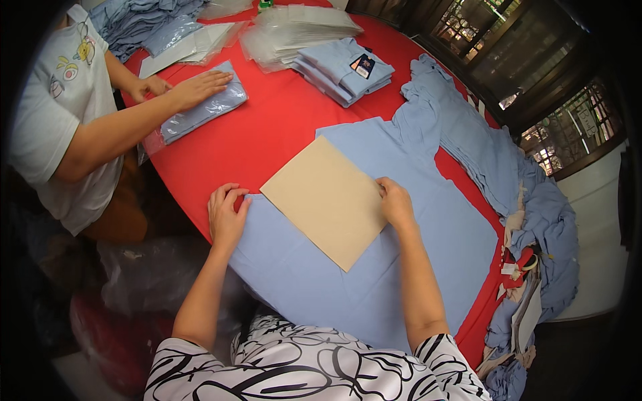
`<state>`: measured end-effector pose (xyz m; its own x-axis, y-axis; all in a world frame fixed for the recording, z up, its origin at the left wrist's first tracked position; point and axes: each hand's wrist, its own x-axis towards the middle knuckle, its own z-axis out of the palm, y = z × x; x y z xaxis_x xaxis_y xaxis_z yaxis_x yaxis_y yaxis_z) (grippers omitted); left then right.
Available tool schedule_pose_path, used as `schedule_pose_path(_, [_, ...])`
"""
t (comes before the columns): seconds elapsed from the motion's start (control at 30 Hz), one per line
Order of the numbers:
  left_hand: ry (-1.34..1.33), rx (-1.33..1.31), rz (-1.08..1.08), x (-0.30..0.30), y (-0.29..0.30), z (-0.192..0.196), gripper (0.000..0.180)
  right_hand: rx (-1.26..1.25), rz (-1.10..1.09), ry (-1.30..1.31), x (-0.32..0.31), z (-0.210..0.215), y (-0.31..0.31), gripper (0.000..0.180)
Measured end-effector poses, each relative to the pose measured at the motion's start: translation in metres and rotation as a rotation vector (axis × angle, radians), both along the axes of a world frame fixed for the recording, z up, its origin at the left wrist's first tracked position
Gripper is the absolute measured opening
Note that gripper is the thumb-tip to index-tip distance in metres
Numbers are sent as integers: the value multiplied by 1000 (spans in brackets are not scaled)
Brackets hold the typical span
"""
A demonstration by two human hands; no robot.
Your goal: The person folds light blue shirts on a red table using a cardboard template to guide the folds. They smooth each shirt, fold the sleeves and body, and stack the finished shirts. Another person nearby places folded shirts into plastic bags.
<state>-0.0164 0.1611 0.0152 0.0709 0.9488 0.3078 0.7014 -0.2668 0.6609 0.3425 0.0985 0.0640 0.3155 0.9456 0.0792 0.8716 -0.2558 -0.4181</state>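
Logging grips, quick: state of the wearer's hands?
Left hand: closed, pinching the blue shirt by its edge.
Right hand: closed, holding the tan cardboard by its edge.

Board [324, 206] on garment [441, 227], folded shirts [331, 67] behind, plastic bags [294, 33] left of those, fabric heap [552, 227] right

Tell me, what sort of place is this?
Probably a small clothes-folding and packing workroom. A tan card lies on a spread-out blue garment, a tagged stack of folded blue garments sits farther back, and clear plastic bags are piled beside it.
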Motion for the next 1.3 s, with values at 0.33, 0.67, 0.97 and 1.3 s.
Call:
schedule_pose_path(0.33, [-29,-11,-19,0,5,-1,20,46,23,71,0,3,-1,24])
schedule_pose_path(0.67, [223,250,-436,112,-37,15,55,80,50,-69,5,-7,-4,26])
schedule_pose_path(0.97, [317,123,-429,116,-35,8,66,278,52,-330,11,-44,-17,33])
schedule_pose_path(1.3, [347,112,-438,116,-30,6,66,210,44,-303,7,-35,-13,32])
